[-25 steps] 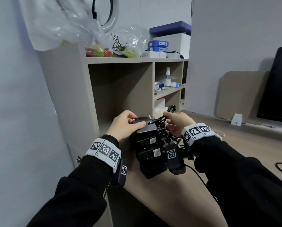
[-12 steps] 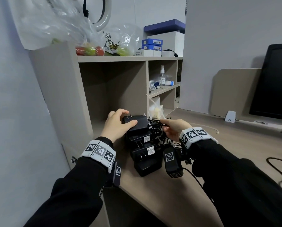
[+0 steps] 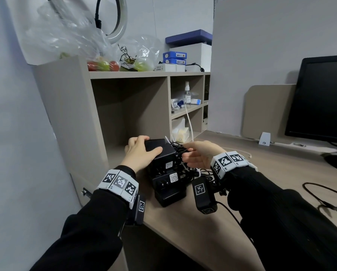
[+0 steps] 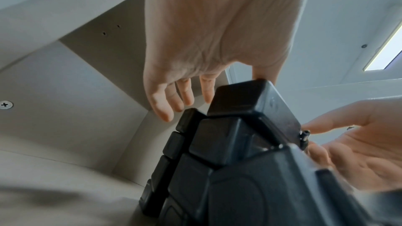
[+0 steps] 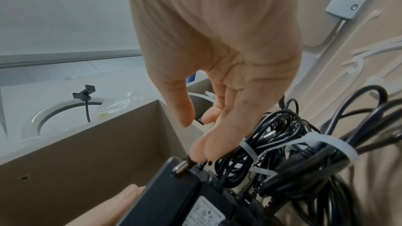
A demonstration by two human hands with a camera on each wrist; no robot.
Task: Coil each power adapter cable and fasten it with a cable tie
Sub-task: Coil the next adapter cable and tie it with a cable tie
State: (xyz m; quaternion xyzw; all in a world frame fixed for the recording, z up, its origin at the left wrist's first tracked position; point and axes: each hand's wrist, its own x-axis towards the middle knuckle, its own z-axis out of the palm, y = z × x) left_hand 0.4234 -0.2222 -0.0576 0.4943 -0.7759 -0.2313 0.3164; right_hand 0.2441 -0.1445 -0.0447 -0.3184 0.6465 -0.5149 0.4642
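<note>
top adapter (image 3: 159,151) on the stack: hard, smooth, blocky, probably a bit heavy. held around its sides by left hand (image 3: 140,153). cables (image 5: 282,152) beside adapter: soft, springy, touched by loose right hand (image 3: 199,156) fingertips.

Beige desk (image 3: 203,231), stacked black adapters (image 3: 168,180), monitor (image 3: 320,98)

Black sleeves (image 3: 89,237); white wristbands (image 3: 118,183) printed with black square markers; black wrist cameras (image 3: 204,195).
</note>
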